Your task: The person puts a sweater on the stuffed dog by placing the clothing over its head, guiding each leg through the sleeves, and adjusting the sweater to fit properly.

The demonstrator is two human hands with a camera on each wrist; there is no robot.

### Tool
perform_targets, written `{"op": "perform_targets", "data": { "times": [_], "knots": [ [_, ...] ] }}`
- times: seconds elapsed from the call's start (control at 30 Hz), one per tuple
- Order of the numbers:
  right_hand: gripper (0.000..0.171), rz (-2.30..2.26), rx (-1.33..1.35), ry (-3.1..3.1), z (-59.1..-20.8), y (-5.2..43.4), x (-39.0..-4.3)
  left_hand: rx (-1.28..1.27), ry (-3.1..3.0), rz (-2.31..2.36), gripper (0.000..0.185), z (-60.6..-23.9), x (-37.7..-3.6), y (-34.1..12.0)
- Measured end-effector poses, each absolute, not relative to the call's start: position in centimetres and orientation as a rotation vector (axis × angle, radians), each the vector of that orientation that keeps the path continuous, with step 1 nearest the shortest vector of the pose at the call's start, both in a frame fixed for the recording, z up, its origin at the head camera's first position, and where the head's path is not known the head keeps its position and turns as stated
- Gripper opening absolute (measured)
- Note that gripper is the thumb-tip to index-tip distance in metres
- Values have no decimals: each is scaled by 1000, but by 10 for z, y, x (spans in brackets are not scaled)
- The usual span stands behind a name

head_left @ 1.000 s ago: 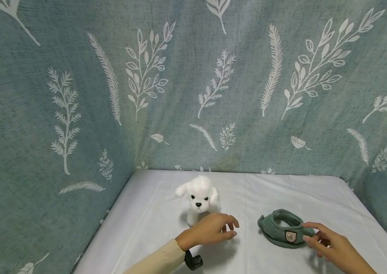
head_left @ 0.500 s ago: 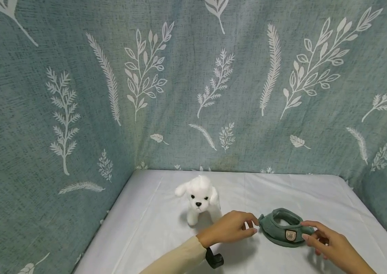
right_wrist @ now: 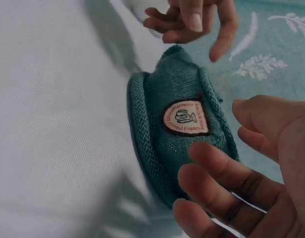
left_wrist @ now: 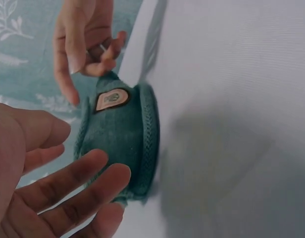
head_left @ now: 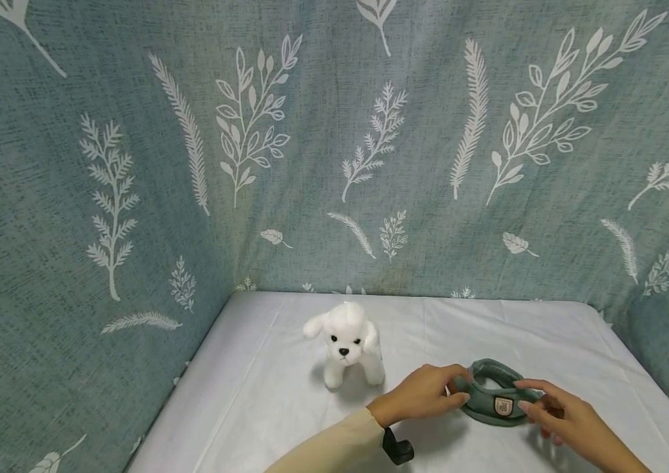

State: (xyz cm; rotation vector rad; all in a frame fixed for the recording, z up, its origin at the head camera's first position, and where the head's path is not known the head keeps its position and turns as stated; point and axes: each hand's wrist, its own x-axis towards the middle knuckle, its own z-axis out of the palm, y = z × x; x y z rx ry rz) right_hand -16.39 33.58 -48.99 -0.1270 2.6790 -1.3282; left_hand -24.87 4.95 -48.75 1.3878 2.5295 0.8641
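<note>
A small green knitted garment (head_left: 491, 402) with rolled edges, an opening at the top and a pale patch (head_left: 503, 406) lies on the white cloth. Around its left end reaches my left hand (head_left: 426, 394), thumb and fingers apart. My right hand (head_left: 574, 420) is at the opposite end, fingertips overlapping the edge in the head view. Both wrist views show loosely bent, spread fingers (left_wrist: 100, 183) beside the knit, with neither hand closed on it. In the right wrist view the patch (right_wrist: 186, 118) bears a cactus-like drawing.
A white plush dog (head_left: 346, 345) stands on the white-covered table (head_left: 275, 407), left of the hands and facing forward. Green leaf-patterned fabric (head_left: 311, 144) hangs behind and at both sides. A black device (head_left: 398, 448) is strapped to the left wrist.
My left hand has moved right, from in front of the plush dog to the garment's left end. The right hand has stayed almost in place at the other end.
</note>
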Motion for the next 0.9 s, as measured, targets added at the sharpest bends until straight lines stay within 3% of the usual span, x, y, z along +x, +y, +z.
{"op": "perform_targets", "data": {
  "times": [0.57, 0.8, 0.9],
  "knots": [
    [56, -1311, -198, 2623, -495, 337, -174, 1325, 2620, 756, 32, -496, -251, 74],
    [41, -1324, -93, 2597, -492, 334, -176, 1356, 2624, 767, 21, -499, -254, 78],
    [42, -1329, -116, 2585, -492, 334, -178, 1379, 2618, 778, 17, -498, -254, 79]
  ]
}}
